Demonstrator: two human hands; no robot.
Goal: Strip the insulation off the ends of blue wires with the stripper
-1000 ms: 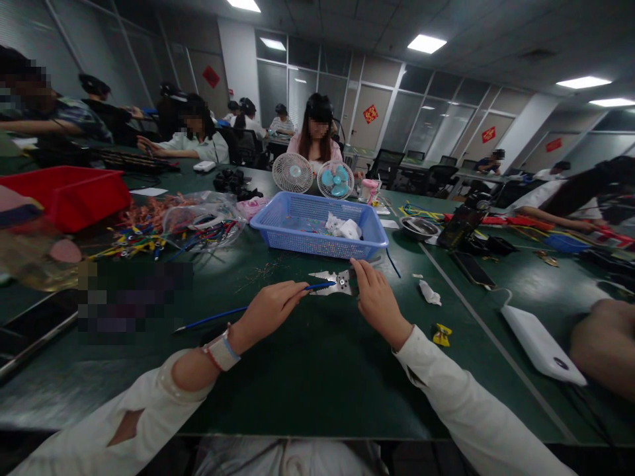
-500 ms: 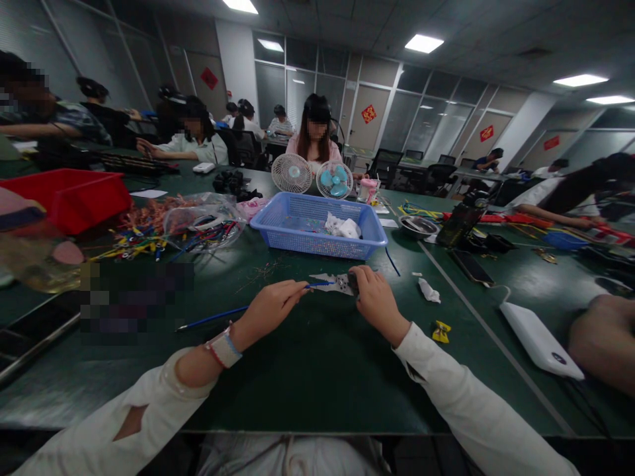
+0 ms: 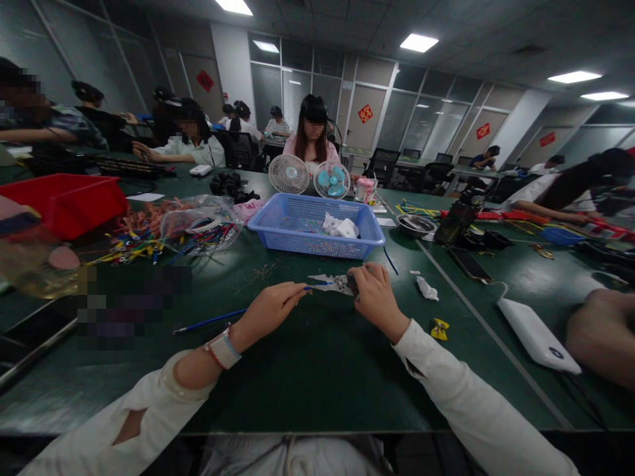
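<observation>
My left hand (image 3: 278, 305) is closed, its fingers pinching a blue wire (image 3: 211, 321). One length of the wire runs out behind the hand to a bare-looking tip at the left, and a short end points right from the fingertips. My right hand (image 3: 376, 291) is wrapped round the dark handles of a wire stripper (image 3: 337, 283), whose flat silver jaws point left. The short wire end lies along these jaws; whether they bite on it I cannot make out. Thin wire scraps (image 3: 258, 272) lie on the green table (image 3: 307, 377) beyond my left hand.
A blue mesh basket (image 3: 317, 246) with crumpled white paper stands ahead. Bundled wires (image 3: 133, 241), a plastic bag (image 3: 198, 225) and a red bin (image 3: 64, 205) are at left. Right are a yellow wrapper (image 3: 439, 328), a white power bank (image 3: 538, 336), a phone (image 3: 469, 264) and a co-worker's arm (image 3: 605, 334).
The whole view has shifted slightly, with the surroundings a little further left. Both hands keep nearly the same pose on the wire and the stripper.
</observation>
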